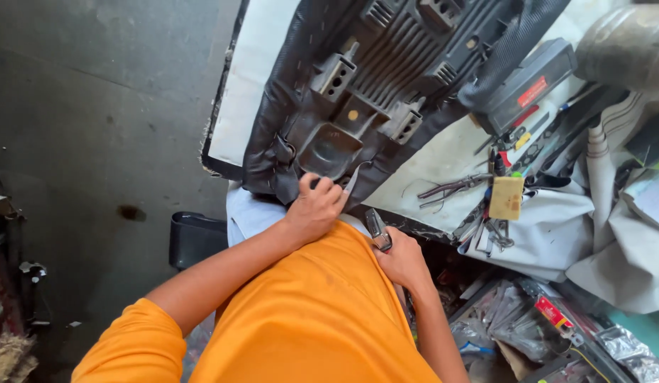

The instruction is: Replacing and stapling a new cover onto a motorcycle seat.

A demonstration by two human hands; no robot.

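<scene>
An upturned black seat [386, 78] lies on the worktable, its ribbed plastic base facing up and its vinyl cover wrapped round the edge. My left hand [315, 207] presses on the near edge of the seat, pinching the folded black cover there. My right hand [400, 259] is held close to my orange shirt and grips a small metal hand tool [377, 230] that points up toward the seat edge.
Pliers [453, 189], scissors and screwdrivers lie scattered on the white cloth [443, 152] to the right, beside a tan block [506, 197] and a long black case [531, 85]. Packets and clutter fill the lower right. A black bin [194, 237] stands on the grey floor at left.
</scene>
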